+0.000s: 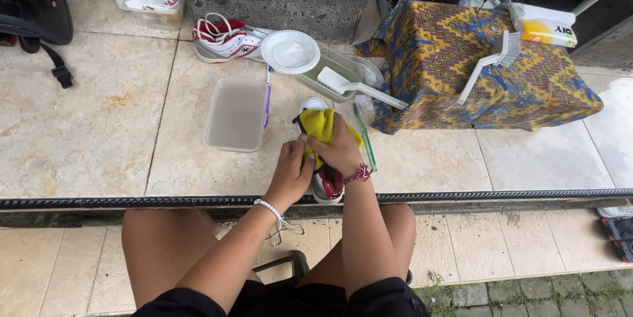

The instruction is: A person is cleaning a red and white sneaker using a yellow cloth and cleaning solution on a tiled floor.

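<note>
Your right hand [341, 149] presses a yellow cloth [321, 126] over the shoe [326, 182], fingers closed on the cloth. Your left hand [290, 175] clamps the shoe's side, just above the floor's edge. Keep the left grip firm so the shoe can't twist; rub in short strokes. The tub of cloudy water [235, 114] sits near, to the left.

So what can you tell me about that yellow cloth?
The yellow cloth looks soft and fuzzy, like a cleaning rag. It is bunched up and draped over the front of a red, black and white sneaker above the tiled floor. The right hand presses on top of it, and the left hand grips beside it, touching its lower edge.
</note>
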